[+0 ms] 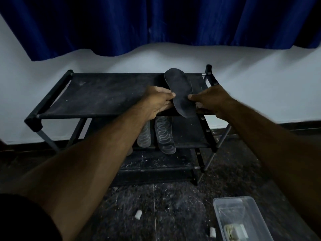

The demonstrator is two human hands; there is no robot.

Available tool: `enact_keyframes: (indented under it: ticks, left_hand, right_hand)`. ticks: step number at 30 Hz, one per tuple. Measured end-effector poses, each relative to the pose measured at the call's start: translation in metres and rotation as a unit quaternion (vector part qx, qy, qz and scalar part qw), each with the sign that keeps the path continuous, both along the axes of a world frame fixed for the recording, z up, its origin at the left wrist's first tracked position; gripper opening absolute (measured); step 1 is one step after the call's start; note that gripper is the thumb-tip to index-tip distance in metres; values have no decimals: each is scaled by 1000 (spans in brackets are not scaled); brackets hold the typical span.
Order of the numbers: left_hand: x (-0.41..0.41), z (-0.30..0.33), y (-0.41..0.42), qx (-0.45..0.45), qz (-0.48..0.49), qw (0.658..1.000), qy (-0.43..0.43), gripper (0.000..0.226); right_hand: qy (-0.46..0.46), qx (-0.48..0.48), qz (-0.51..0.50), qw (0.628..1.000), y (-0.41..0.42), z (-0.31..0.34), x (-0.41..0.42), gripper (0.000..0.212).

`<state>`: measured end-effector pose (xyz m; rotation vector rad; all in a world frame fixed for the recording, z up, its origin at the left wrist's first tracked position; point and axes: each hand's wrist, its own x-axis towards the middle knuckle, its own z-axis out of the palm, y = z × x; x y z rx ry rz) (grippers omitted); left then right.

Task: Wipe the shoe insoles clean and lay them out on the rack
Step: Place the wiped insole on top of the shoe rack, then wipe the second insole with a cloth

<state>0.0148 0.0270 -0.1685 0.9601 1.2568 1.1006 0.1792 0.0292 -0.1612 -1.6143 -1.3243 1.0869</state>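
1. Dim room w/ blue curtain [156, 23]; black rack [104, 94] by wall.
2. Left hand [159, 101] & right hand [211, 100] each pinch dark insole [180, 94] by opposite edges, over top shelf, prob. to lay it flat.
3. Two patterned insoles [164, 134] lie on mid shelf.

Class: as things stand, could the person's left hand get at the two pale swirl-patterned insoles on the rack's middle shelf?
Probably not yet: the left hand is pinching the dark insole, though the pale swirl-patterned insoles lie open just below.

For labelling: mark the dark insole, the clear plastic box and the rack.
dark insole [180, 94], head view, middle of its top face
clear plastic box [231, 200], head view, far rim
rack [107, 94], head view, top shelf fabric
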Motion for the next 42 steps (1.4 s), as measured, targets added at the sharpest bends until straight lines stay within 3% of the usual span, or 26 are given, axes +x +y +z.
enact_keyframes:
  ticks: [6, 19, 26, 30, 34, 37, 42]
  left_hand:
    - [3, -2, 26, -18, 10, 996, 89, 9]
    - [7, -10, 32, -31, 38, 996, 74, 15]
    - [8, -11, 31, -23, 59, 995, 73, 30]
    - [6, -9, 24, 4, 71, 995, 68, 31]
    - [-9, -12, 3, 49, 121, 988, 78, 23]
    - [-24, -16, -28, 83, 136, 987, 17, 12]
    - [-39, -47, -82, 89, 115, 989, -34, 16]
  right_hand:
    - [-55, -12, -10, 998, 15, -4, -1, 27]
    - [-109, -2, -43, 993, 23, -8, -4, 32]
    - [-72, 18, -46, 996, 19, -11, -1, 31]
    - [9, 46, -52, 998, 5, -15, 5, 38]
    - [74, 96, -103, 987, -25, -20, 10, 36]
    - [131, 98, -116, 980, -55, -27, 9, 34]
    - [77, 27, -83, 993, -95, -73, -7, 32]
